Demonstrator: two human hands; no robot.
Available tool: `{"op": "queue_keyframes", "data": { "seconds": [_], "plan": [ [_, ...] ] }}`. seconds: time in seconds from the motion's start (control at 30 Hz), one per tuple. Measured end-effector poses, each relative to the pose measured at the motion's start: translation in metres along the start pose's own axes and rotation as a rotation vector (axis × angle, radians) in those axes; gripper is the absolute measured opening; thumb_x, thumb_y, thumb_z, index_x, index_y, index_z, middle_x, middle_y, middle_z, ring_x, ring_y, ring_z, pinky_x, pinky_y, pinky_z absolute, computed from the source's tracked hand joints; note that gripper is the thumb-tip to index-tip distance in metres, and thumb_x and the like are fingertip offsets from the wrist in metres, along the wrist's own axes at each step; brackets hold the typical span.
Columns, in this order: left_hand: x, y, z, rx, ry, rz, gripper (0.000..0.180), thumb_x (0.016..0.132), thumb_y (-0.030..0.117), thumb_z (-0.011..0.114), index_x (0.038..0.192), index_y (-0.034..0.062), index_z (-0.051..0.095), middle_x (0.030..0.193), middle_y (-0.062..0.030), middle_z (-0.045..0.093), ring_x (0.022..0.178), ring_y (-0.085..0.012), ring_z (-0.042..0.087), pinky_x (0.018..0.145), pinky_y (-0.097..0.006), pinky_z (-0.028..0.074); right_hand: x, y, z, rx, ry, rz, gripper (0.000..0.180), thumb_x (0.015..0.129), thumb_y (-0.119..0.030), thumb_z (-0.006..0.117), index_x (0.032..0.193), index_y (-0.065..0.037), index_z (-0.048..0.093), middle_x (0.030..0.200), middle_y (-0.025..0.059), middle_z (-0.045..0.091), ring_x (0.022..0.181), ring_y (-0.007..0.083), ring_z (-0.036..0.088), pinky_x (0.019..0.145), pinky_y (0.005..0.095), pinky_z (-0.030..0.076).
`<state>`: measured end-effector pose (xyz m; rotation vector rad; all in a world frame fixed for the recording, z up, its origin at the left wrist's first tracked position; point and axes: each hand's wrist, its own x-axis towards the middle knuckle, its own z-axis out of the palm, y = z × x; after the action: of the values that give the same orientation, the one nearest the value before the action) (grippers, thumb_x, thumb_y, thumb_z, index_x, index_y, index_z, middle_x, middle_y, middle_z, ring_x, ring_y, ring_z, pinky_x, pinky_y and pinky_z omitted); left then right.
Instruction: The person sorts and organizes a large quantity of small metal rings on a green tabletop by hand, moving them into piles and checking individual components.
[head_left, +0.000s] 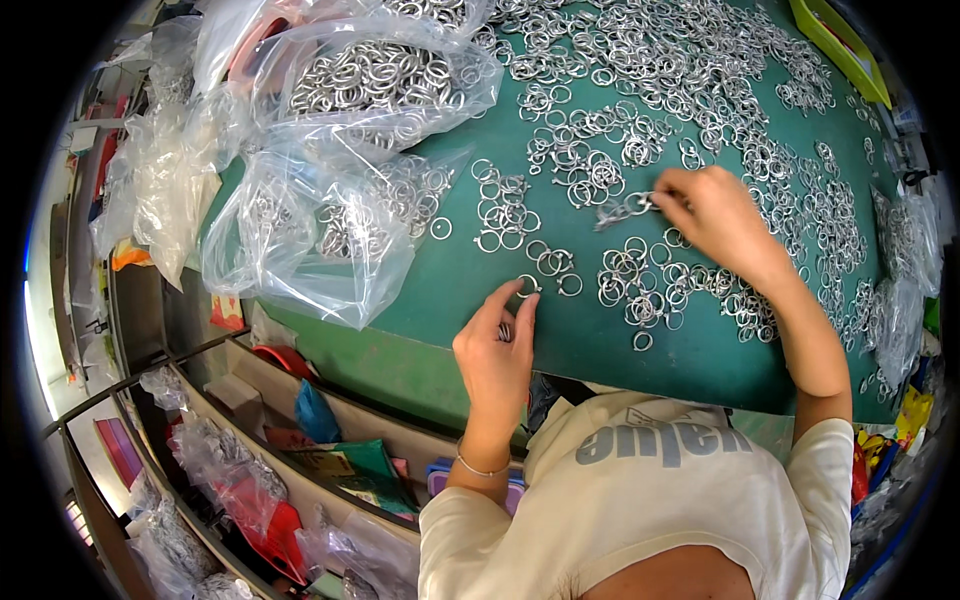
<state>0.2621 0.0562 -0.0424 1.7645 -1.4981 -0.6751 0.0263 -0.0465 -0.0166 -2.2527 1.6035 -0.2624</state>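
My left hand (492,350) is at the near edge of the green table, thumb and forefinger pinching a silver metal ring (528,287). Something silver also shows between its curled fingers. Further right and farther back, my right hand (722,222) pinches another silver ring (640,203) at its fingertips; blur beside it hides the detail. Between the hands lie a small group of rings (553,262) and a larger heap (630,280). Many of the rings carry a small clasp-like piece. Another cluster (505,212) sits beyond my left hand.
Loose rings (660,50) cover the far and right parts of the green table (430,290). At the left, see-through bags hold rings (375,85). A yellow-green tray (845,50) stands at the far right corner. Below the table's left edge is a shelf (290,400) with bags and packets.
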Motion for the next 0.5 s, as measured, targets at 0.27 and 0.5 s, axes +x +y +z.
{"op": "queue_keyframes", "data": {
  "seconds": [0.27,0.5],
  "plan": [
    [0.003,0.000,0.008,0.051,-0.030,-0.005,0.024,0.075,0.001,0.068,0.099,0.0007,0.064,0.049,-0.0015,0.040,0.044,-0.0052,0.033,0.042,-0.021,0.028,0.011,-0.047,0.015,-0.021,0.070,-0.151,0.034,0.080,-0.025,0.062,0.108,-0.007,0.055,0.059,0.0140,0.059,0.055,0.0321,0.059,0.046,0.0413,0.044],
    [0.003,-0.001,0.003,0.002,0.007,0.079,0.020,0.080,0.001,0.063,0.100,0.0003,0.063,0.051,-0.0057,0.042,0.044,-0.0078,0.032,0.042,-0.024,0.029,-0.001,-0.030,0.009,-0.101,-0.162,-0.235,0.030,0.079,-0.025,0.063,0.105,-0.009,0.058,0.061,0.0129,0.060,0.058,0.0315,0.061,0.049,0.0399,0.045]
  ]
}}
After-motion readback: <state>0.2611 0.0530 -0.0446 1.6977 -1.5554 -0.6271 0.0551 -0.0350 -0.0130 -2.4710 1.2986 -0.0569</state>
